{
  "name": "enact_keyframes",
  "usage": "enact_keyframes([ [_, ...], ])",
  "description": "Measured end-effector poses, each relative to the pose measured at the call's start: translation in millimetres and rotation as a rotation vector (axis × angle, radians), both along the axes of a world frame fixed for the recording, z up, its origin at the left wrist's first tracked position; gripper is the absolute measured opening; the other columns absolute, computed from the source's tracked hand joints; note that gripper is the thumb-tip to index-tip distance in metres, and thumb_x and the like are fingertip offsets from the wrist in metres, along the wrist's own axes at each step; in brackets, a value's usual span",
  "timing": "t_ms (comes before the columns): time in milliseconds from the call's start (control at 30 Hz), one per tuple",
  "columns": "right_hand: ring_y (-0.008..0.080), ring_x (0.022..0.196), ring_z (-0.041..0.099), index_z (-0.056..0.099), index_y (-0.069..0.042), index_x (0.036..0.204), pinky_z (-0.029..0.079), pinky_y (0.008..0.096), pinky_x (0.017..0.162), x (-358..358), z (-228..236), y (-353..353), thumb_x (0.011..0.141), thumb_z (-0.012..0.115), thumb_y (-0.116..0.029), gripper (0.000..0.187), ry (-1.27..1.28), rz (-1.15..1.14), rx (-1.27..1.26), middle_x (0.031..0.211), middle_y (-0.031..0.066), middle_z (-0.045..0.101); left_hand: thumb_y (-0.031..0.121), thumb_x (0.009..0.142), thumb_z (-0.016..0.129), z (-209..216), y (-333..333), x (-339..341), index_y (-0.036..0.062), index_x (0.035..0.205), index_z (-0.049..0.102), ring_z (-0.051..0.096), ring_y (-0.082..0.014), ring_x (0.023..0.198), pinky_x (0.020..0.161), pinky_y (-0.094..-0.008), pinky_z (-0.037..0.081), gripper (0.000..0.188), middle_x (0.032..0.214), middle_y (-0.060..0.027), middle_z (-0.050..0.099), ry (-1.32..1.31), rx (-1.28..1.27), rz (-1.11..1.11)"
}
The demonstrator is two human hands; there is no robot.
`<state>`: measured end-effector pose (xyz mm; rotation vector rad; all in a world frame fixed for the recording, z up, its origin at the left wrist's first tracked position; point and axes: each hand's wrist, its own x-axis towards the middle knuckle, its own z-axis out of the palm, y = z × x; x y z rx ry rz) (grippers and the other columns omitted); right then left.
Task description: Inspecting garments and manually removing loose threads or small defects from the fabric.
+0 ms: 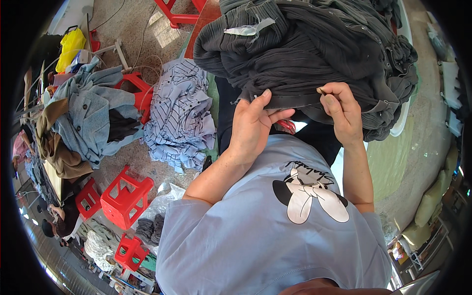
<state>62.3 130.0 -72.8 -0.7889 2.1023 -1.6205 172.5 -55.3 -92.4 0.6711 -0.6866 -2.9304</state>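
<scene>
A heap of dark grey ribbed garments lies in front of me, reaching to my lap. My left hand is closed on the near edge of one dark garment, its thumb lying over a flat band. The band runs across to my right hand, whose thumb and forefinger are pinched together beside it. A tiny brownish thing shows at those fingertips, too small to name. Small snaps or buttons dot the garment at the right. A torn white scrap lies on top of the heap.
Left of the heap is a pile of blue striped shirts. Beyond it lie a light blue knitted garment and a brown one. Red plastic stools stand on the floor at left, near clear plastic wrap. A yellow bag is at far left.
</scene>
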Motion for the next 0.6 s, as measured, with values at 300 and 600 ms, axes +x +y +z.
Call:
enact_keyframes([
  [300, 0.0025, 0.065, 0.038, 0.057, 0.001, 0.11, 0.031, 0.0185, 0.056, -4, 2, -4, 0.101, 0.051, -0.008, 0.015, -0.261, -0.023, -0.138, 0.074, -0.0026, 0.048, 0.012, 0.089, 0.068, -21, 17, -4, 0.0056, 0.105, 0.066, 0.061, -0.0173, 0.099, 0.089, -0.036, 0.043, 0.017, 0.102, -0.0054, 0.068, -0.094, 0.246, 0.0],
  [600, 0.0024, 0.064, 0.038, 0.057, 0.002, 0.111, 0.031, 0.0183, 0.055, -6, 5, -4, 0.102, 0.051, -0.01, 0.016, -0.297, -0.049, -0.224, 0.075, -0.0028, 0.047, 0.005, 0.088, 0.067, -24, 23, -1, 0.0054, 0.103, 0.065, 0.061, -0.0127, 0.094, 0.086, -0.0335, 0.047, 0.016, 0.1, -0.004, 0.068, -0.136, 0.131, -0.068],
])
